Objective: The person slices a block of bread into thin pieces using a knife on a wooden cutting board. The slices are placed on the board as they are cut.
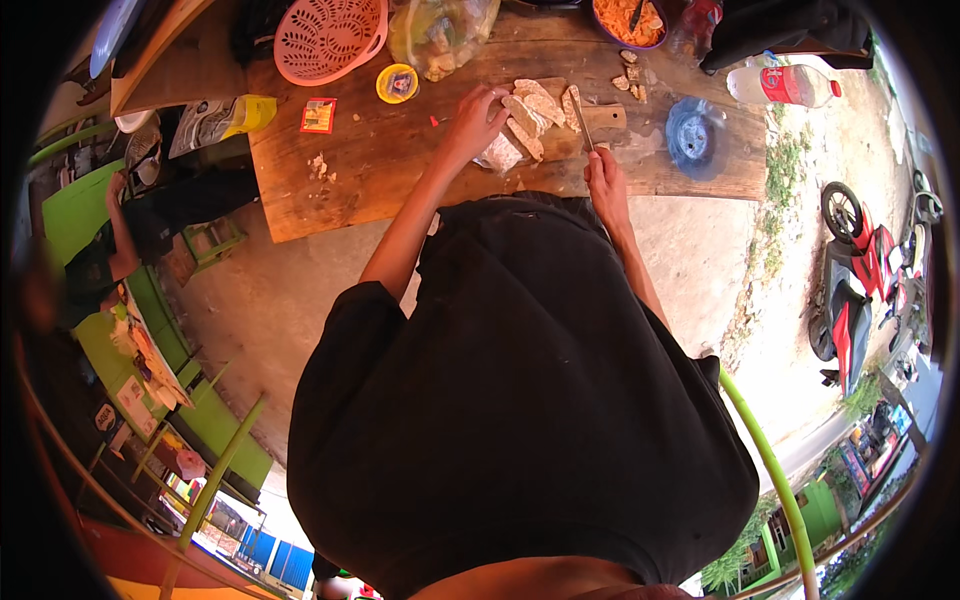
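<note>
My right hand (606, 180) is closed around the handle of a knife (582, 120), whose blade points away from me. The blade lies against a tempeh slice (571, 109) at the right side of a wooden cutting board (604, 116). Several more pale, rough slices of tempeh (538, 103) overlap on the board to the left. At their left edge is my left hand (478, 118), thumb and fingers bent; whether it grips a slice cannot be told. Crumpled clear plastic wrap (499, 155) lies at the board's near left.
The wooden table (360, 172) also bears a pink basket (330, 41), a yellow-lidded tub (397, 82), a plastic bag (442, 37), small tempeh pieces (634, 73), a bowl of shredded orange food (628, 21), a blue bowl (696, 139) and a bottle (784, 85). A person (97, 262) sits left.
</note>
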Motion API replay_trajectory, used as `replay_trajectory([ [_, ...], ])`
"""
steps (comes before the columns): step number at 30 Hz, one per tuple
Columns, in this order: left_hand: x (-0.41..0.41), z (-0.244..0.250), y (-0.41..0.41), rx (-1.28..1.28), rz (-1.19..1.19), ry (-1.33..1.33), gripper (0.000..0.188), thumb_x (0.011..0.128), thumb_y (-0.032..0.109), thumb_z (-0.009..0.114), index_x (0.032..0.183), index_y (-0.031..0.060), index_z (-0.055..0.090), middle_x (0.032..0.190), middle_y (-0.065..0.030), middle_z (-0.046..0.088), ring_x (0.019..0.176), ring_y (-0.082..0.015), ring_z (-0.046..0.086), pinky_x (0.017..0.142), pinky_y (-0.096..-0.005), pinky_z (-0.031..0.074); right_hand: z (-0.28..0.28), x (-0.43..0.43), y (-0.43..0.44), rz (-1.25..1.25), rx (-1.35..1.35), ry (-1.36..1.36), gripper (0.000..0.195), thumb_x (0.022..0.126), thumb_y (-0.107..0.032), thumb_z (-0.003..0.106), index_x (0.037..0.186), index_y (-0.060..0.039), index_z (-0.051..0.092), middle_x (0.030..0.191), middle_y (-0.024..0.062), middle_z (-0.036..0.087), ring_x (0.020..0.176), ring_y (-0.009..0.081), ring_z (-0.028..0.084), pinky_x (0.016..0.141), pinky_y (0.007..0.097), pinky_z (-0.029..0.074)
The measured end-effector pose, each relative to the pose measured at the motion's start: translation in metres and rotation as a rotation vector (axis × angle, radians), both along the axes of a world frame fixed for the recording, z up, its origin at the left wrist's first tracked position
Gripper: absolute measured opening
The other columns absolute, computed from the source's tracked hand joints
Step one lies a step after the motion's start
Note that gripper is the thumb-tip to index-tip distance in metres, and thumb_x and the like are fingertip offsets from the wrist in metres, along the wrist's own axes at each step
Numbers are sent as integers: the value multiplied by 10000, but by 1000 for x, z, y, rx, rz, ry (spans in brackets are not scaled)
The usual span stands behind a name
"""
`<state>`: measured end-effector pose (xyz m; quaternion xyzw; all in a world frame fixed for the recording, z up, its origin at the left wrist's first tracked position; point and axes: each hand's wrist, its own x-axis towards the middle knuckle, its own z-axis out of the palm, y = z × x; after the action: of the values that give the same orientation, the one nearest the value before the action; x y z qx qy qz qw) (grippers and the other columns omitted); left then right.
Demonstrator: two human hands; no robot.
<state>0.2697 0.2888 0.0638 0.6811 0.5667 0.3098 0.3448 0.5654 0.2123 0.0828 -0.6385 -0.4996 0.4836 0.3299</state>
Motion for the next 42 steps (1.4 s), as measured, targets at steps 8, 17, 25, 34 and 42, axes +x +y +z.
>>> replay_trajectory([
  [8,-5,-7,-83,-137,174,306,885,878,521,850,1580,120,488,1395,-186,532,1263,-424,555,1075,-550,451,3,-35,5,280,-224,31,433,1125,-399,587,1021,-13,752,702,2,569,659,101,510,616,312,412],
  [17,-6,-29,-80,50,257,59,594,925,386,843,1400,88,645,1186,-155,645,1097,-339,658,930,-462,538,-1,-37,6,393,-317,83,472,1125,-458,582,909,-43,642,711,-13,527,656,82,462,607,280,373],
  [25,-19,-53,-71,-393,365,-313,431,955,313,867,1284,61,747,1053,-45,713,856,-99,647,754,-268,546,-1,-35,-3,440,-187,-12,516,1122,-473,564,907,-11,642,714,25,498,696,135,480,650,334,399],
  [34,-20,-39,-74,-510,424,-448,387,998,244,811,1338,72,746,1096,-47,721,980,-127,673,850,-267,543,-1,-36,-5,454,-187,-46,526,1120,-474,566,912,0,659,723,48,527,711,160,502,667,354,411],
  [42,-22,-39,-74,-534,402,-474,358,1028,206,768,1359,73,736,1112,-44,710,999,-117,676,871,-272,552,0,-37,-3,476,-185,-73,547,1117,-478,558,895,5,686,712,63,534,718,172,517,679,369,420],
])
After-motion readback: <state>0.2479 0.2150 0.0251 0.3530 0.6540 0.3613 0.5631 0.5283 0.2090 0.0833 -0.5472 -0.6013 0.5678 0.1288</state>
